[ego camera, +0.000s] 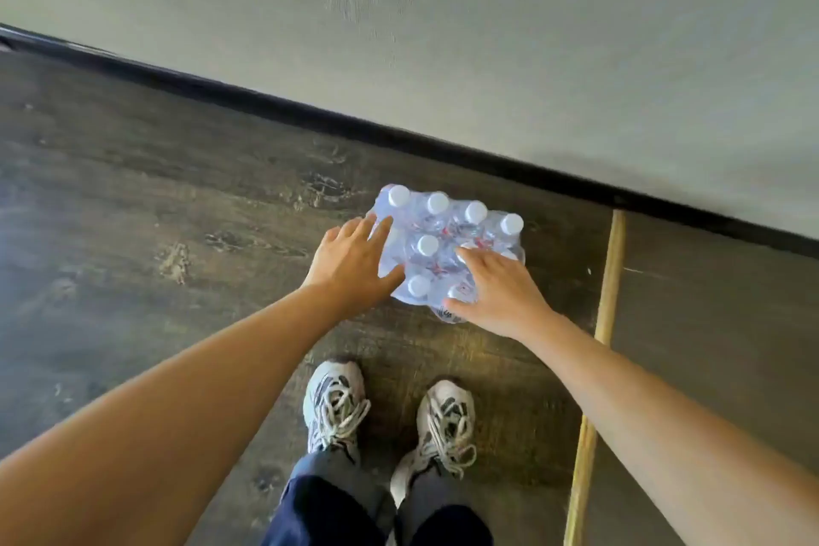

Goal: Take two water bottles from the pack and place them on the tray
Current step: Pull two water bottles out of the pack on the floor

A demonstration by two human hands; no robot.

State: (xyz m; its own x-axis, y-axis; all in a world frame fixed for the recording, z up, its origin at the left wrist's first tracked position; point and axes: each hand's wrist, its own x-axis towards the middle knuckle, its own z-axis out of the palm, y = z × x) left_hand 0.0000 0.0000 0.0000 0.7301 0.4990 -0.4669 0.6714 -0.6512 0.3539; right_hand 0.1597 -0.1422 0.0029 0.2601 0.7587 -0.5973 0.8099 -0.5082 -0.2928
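Note:
A shrink-wrapped pack of water bottles [443, 231] with white caps stands on the dark wooden floor close to the wall. My left hand [354, 264] hovers over the pack's left edge with its fingers spread, touching the plastic wrap. My right hand [496, 288] lies over the pack's near right corner, fingers spread across the caps there and hiding some of them. Neither hand holds a bottle. No tray is in view.
A grey wall [487, 35] with a black baseboard [443, 146] runs diagonally just behind the pack. A pale wooden strip [607, 301] crosses the floor to the right of the pack. My two feet in white laced sneakers [337, 403] stand just before the pack.

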